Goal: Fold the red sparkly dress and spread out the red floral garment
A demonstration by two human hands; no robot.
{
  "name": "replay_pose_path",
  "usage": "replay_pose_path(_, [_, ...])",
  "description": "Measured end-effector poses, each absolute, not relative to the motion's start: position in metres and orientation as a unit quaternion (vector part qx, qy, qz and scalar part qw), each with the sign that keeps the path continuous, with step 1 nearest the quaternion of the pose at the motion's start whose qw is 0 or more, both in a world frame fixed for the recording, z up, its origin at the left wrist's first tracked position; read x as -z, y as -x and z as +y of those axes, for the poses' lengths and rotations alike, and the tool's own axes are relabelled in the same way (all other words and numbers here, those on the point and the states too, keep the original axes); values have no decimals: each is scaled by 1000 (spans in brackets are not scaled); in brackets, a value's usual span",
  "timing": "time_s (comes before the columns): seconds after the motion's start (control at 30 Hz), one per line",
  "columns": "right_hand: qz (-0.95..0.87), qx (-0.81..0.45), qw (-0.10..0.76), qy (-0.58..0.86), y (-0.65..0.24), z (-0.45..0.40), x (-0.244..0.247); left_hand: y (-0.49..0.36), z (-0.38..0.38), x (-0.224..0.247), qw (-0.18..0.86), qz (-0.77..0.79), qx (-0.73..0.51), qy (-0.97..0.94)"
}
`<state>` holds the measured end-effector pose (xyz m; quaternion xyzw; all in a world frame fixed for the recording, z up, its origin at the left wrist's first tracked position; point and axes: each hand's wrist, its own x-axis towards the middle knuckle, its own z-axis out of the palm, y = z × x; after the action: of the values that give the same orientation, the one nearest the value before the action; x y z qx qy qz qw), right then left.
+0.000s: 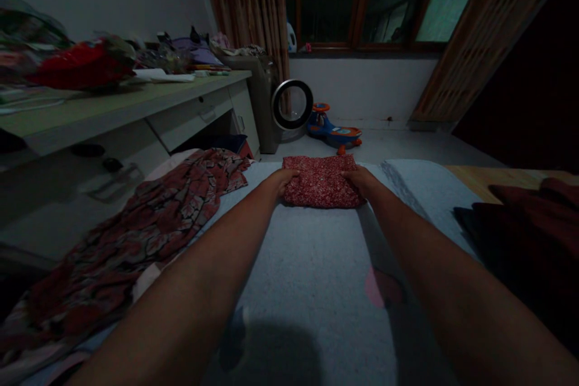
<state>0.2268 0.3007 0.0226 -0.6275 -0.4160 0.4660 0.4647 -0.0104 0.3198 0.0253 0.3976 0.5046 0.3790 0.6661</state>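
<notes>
Both my arms reach out over a light blue sheet. Between my hands is a red cloth with a small pale pattern, folded into a neat rectangle near the far edge of the sheet. My left hand grips its left side, thumb on top and the other fingers out of sight underneath. On the right side my right hand holds it the same way. Whether the cloth rests on the sheet or is slightly lifted, I cannot tell.
Rumpled patterned fabric lies along the left. Dark folded clothes are at the right. A cluttered desk runs along the left wall. Beyond the sheet stand a washing machine with its round door open and a blue ride-on toy.
</notes>
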Motion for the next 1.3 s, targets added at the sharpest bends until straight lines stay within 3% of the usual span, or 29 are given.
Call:
replay_pose_path(0.33, [-383,-540,543,517,-226,252,-45,19,272,-59,727,463,-390,-325])
replay_pose_path(0.5, [-404,-524,536,524,-224,199,-55,28,222,-69,735,422,-412,-334])
replay_pose_path(0.97, [-432,-545,527,488,-199,34,-60,67,57,-67,723,400,-435,-358])
replay_pose_path(1.3, [-425,-510,519,538,-189,-15,-31,87,4,-38,720,435,-430,-327])
